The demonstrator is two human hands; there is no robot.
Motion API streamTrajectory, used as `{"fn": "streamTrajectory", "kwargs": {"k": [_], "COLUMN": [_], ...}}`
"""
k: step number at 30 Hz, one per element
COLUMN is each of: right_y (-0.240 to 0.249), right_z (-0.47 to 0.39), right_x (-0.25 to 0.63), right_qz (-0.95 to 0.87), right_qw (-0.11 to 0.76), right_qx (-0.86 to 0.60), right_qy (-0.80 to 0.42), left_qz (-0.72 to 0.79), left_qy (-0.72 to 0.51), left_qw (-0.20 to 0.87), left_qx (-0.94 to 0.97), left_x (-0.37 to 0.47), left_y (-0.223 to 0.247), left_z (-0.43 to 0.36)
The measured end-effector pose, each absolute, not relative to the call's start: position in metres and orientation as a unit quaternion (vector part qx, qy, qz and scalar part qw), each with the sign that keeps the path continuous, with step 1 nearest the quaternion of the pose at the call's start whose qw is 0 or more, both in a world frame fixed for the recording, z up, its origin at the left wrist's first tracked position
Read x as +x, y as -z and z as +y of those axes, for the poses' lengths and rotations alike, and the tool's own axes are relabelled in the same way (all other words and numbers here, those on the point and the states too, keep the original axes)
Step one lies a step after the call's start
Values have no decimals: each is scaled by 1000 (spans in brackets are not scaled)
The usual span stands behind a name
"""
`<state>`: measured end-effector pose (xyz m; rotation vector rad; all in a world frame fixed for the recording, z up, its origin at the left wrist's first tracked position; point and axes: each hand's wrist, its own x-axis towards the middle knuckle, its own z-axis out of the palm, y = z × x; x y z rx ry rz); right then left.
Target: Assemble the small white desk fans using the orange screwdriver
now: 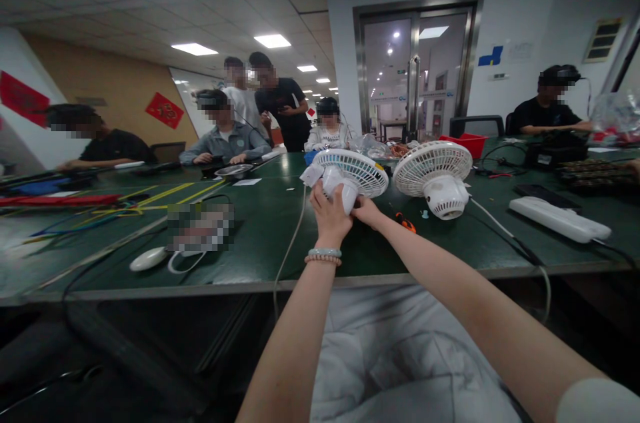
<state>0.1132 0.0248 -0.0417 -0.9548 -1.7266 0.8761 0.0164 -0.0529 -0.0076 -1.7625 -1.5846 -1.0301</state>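
A white fan point(353, 170) with a round grille stands tilted on the green table, its motor housing toward me. My left hand point(331, 213) is wrapped round the white housing from the left; a bracelet circles that wrist. On the housing's lower right side, my right hand point(367, 211) grips the same fan, its fingertips partly hidden. Just to the right rests a second white fan point(435, 173), its grille facing away and its cord running right. An orange-and-black tool point(405, 222) and a small pale blue piece point(425, 214) lie between the fans and me.
A white power strip point(559, 218) and a black box point(556, 150) are at right. Behind the fans sits a red bin point(465, 144). To the left are a white mouse point(149, 259), cables and yellow tape lines. Several people sit or stand around the table point(265, 226).
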Motion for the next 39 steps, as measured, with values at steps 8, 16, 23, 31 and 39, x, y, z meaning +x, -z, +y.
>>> {"fn": "streamTrajectory", "kwargs": {"k": [8, 16, 23, 31, 39], "right_y": [41, 41, 42, 48, 41], "right_z": [26, 26, 31, 32, 18], "right_x": [113, 115, 115, 115, 119], "right_qz": [-711, -715, -722, -755, -831], "right_qw": [457, 460, 445, 415, 312], "right_qx": [-399, -409, -415, -385, -402], "right_qy": [-354, -331, -329, -332, -223], "left_qz": [-606, -602, -629, -687, -741], "left_qy": [394, 402, 407, 437, 451], "left_qw": [262, 261, 242, 178, 90], "left_qx": [-639, -639, -617, -553, -490], "left_x": [15, 14, 11, 5, 2], "left_y": [10, 11, 13, 15, 13], "left_z": [-49, -48, -44, -40, -35]}}
